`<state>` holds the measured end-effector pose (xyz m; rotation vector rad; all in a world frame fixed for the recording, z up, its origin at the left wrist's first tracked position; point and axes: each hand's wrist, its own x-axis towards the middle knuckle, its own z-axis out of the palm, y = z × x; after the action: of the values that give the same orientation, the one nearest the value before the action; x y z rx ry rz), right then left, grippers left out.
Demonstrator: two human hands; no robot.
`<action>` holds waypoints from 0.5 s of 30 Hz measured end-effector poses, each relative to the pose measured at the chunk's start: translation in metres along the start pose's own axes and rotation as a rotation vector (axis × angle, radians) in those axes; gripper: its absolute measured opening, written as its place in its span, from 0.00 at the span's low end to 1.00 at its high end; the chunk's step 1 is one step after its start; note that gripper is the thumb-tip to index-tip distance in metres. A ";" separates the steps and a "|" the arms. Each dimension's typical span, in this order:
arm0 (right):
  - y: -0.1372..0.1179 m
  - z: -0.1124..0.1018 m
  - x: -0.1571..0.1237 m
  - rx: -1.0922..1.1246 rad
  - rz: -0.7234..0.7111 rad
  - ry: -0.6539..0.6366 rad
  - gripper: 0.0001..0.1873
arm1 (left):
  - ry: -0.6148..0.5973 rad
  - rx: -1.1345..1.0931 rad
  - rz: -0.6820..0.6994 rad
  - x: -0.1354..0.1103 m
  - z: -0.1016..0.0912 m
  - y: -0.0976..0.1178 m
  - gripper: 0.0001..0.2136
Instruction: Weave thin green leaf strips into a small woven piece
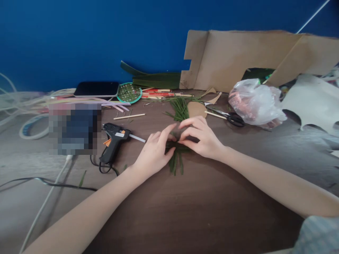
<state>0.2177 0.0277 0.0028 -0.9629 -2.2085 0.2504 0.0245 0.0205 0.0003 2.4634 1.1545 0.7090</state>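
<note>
Over the middle of the brown table, my left hand and my right hand meet with curled fingers. Both are closed on thin green strips, whose ends stick out below the fingers toward me. The part of the strips between the fingertips is mostly hidden. Just beyond my hands lies a bundle of more green strips, beside a round piece of brown cardboard. A black hot glue gun with a glue stick in its back rests to the left of my left hand.
Scissors and a filled plastic bag lie to the right, before a standing cardboard sheet. At the back left are a phone and a green-rimmed round mesh. A wooden stick and cables lie left.
</note>
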 end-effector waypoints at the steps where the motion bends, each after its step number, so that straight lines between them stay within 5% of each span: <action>1: 0.000 0.000 0.000 -0.024 0.000 0.009 0.05 | -0.006 -0.008 -0.002 0.000 0.000 0.000 0.30; 6: 0.000 -0.001 0.000 0.000 0.020 -0.010 0.05 | -0.013 -0.014 -0.008 0.000 -0.001 0.000 0.31; 15: 0.003 0.006 0.001 0.136 0.266 -0.117 0.06 | -0.037 0.008 -0.001 -0.001 -0.002 0.000 0.29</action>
<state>0.2149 0.0311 -0.0021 -1.1905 -2.1317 0.5848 0.0229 0.0198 0.0022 2.4718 1.1471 0.6575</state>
